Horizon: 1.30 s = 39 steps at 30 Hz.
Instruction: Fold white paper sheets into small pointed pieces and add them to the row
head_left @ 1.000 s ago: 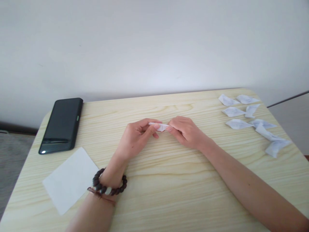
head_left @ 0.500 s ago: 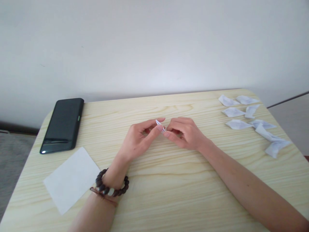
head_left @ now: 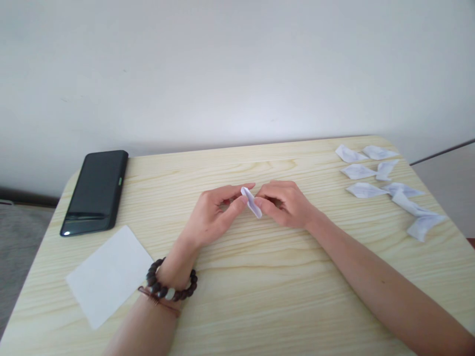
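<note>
Between my two hands, above the middle of the table, is a small piece of folded white paper [head_left: 253, 204], tilted with its lower end toward me. My left hand [head_left: 218, 212] pinches its left side between thumb and fingers; dark beads circle that wrist. My right hand [head_left: 284, 203] grips the right side, its thumb on the paper and its other fingers curled behind. The far side of the paper is hidden by the fingers.
A flat white sheet of paper [head_left: 109, 277] lies left of my left wrist. Behind it is a black phone-like device [head_left: 94, 190]. Several folded white paper pieces [head_left: 359, 171] lie at the right of the wooden table [head_left: 245, 296]. A white wall [head_left: 237, 74] stands behind.
The folded paper has turned so that more of its face shows, and its lower end now extends below the thumbs. My right thumb has shifted slightly upward; both hands stay in place.
</note>
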Tool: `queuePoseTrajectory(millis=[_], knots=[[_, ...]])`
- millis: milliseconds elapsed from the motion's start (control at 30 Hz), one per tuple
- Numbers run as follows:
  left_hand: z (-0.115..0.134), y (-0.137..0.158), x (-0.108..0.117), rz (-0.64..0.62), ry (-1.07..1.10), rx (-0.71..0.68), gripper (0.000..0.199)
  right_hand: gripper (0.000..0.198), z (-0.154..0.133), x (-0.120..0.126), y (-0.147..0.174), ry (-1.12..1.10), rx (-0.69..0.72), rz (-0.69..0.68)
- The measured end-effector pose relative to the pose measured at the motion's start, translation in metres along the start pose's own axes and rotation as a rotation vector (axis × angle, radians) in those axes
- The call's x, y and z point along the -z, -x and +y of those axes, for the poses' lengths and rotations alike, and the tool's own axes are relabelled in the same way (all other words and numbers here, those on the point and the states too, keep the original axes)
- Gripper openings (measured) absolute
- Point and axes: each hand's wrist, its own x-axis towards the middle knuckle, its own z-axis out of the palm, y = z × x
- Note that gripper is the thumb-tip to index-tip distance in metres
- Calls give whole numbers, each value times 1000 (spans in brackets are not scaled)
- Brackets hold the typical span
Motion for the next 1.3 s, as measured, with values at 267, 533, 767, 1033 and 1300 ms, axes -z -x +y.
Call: queuePoseTrajectory(millis=[267, 533, 767, 1033, 1300], knots=[[1, 3, -7, 95, -234, -179, 29, 26, -8, -11, 0, 299, 56, 139], [6, 4, -21, 311, -576, -186, 29, 31, -7, -14, 1, 416, 54, 158], [8, 4, -24, 316, -844, -64, 17, 31, -5, -15, 1, 444, 36, 168], [2, 4, -24, 471, -877, -85, 21, 30, -5, -16, 1, 394, -96, 236], [10, 5, -19, 257, -859, 78, 25, 27, -4, -12, 1, 323, 23, 123]])
